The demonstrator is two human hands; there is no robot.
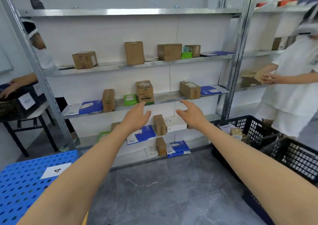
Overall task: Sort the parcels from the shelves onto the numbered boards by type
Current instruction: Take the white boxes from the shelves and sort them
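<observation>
open gap beside tall box (144, 91), crate (247, 132) right

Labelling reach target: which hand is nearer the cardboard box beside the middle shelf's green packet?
Left. The left hand sits just below the cardboard box, fingertips at its lower edge; the right hand is apart, off to its right.

A parcel sorting room or small stockroom: bare metal shelving (240, 35) along a white wall carries cardboard boxes (144, 91), blue mailers (91, 107) and green packets (130, 100). On the grey tiled floor stand black plastic crates (254, 126) and a blue perforated board (20, 181) labelled "4" (56, 170). Another person (296, 87) handles a box nearby.
</observation>
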